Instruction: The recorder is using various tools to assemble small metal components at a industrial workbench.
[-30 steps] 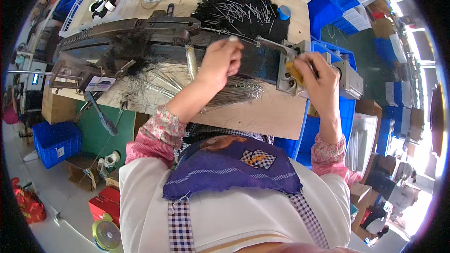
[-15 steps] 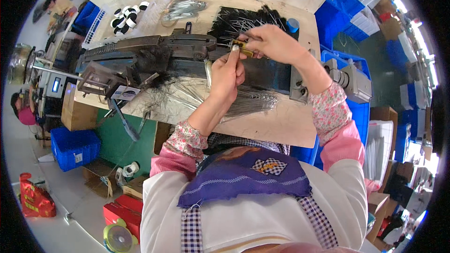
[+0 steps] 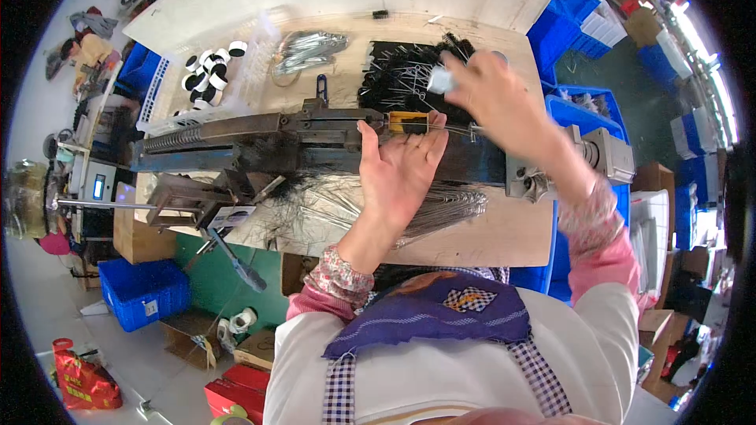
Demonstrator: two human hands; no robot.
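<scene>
My left hand [image 3: 400, 181] lies palm up over the dark metal machine bed [image 3: 331, 159], fingers stretched and thumb apart. Its fingertips reach a small yellow metal holder [image 3: 399, 121] with black bristles in it, set in line with the slide. A thin wire [image 3: 457, 127] runs from the holder toward the right end. My right hand [image 3: 504, 106] is raised to the right of the brush pile, smeared by motion. A pale bluish-white patch [image 3: 440, 80] shows at its fingertips; what it is I cannot make out. Black wire-stemmed brushes [image 3: 405, 79] lie heaped behind the holder.
Bent wires [image 3: 453, 208] lie bundled at the bench's front. A clear tray [image 3: 256, 35] with black-and-white rolls stands back left, beside a bag of metal pieces [image 3: 311, 53]. A clamp-like fixture [image 3: 177, 203] juts out at left; a motor [image 3: 606, 156] sits right, near blue crates [image 3: 587, 110].
My right hand has left the yellow holder and moved away to the right. My left hand has gone from a pinch to an opened palm. The whole view has shifted slightly.
</scene>
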